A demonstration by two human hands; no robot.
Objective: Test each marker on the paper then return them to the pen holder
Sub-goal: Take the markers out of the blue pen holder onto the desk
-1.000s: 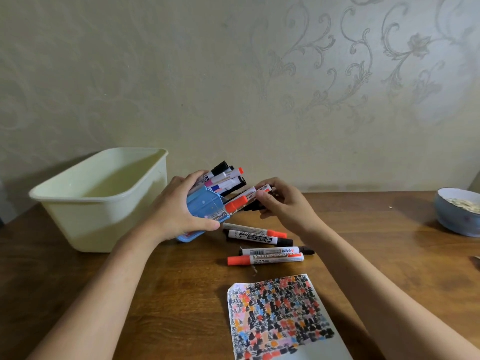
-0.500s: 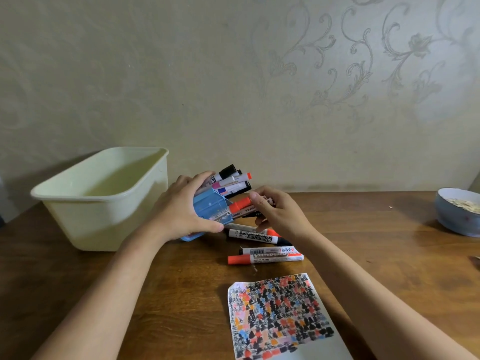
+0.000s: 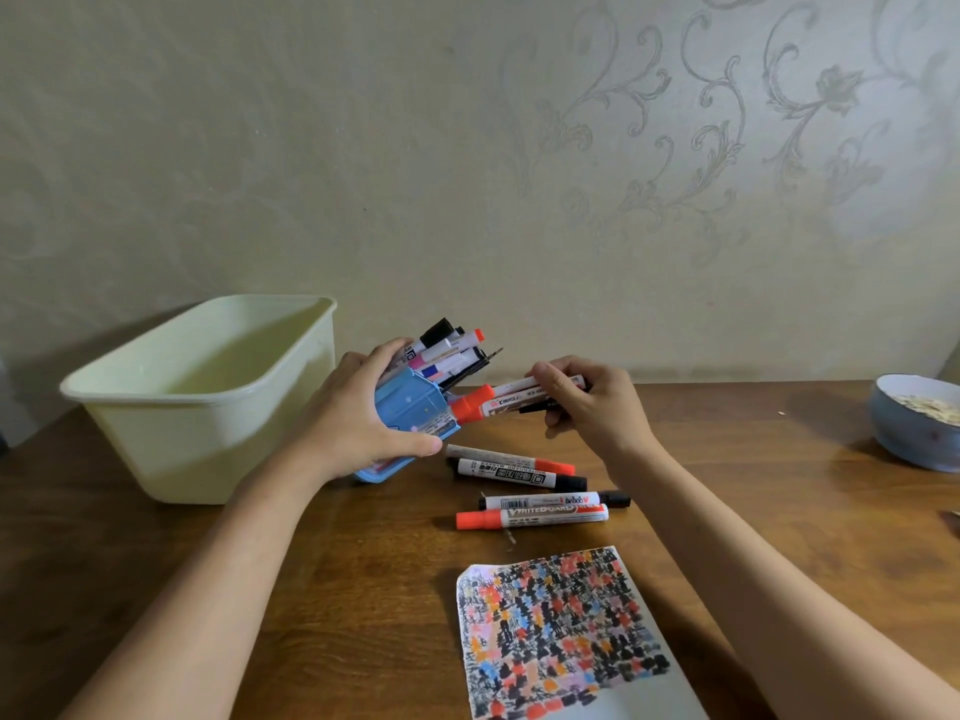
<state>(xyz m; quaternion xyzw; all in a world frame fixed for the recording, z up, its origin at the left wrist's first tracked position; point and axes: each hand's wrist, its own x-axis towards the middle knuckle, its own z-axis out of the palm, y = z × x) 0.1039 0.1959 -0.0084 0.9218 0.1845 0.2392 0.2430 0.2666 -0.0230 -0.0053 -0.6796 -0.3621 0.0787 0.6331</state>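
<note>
The left hand (image 3: 363, 418) covers much of the blue holder (image 3: 413, 415), so its base and far side are hidden; the paper (image 3: 561, 641) is cut off at the bottom edge, and a bowl (image 3: 917, 428) at the right edge. The left hand grips the holder, tilted toward the right, with markers (image 3: 447, 348) sticking out of its mouth. The right hand (image 3: 592, 402), fingers curled, pinches a small bunch of markers (image 3: 511, 397) whose red cap end sits at the holder's opening; how many it holds is unclear. Four loose markers (image 3: 530, 493) lie on the counter (image 3: 753, 491) between holder and paper. A cream tub (image 3: 202, 402) stands left.
</note>
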